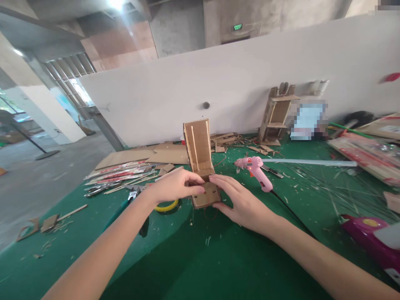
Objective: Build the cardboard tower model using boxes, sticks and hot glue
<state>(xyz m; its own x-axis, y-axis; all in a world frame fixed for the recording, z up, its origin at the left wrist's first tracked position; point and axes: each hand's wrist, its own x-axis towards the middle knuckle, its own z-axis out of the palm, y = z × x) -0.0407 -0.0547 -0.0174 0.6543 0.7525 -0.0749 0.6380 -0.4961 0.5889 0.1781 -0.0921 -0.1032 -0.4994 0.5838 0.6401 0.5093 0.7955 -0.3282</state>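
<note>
Brown cardboard tall-backed box (200,143) risked buckling if the left hand (171,185), apparently pinching its rim, outpressed the right hand (246,205), fingers together, gripping its side.

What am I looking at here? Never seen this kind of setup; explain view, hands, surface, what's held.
No machine here: a person works with two bare hands. The one picture comes from a camera on their head, looking forward and down.

The left hand and right hand both hold the low front part of a cardboard piece, whose tall back stands upright behind them.

On the green surface, a pink glue gun lies to the right, with a clear stick out of its back. To the left are a roll of yellow tape, flat cardboard sheets and thin wooden sticks. Farther right stands a small cardboard shelf.
</note>
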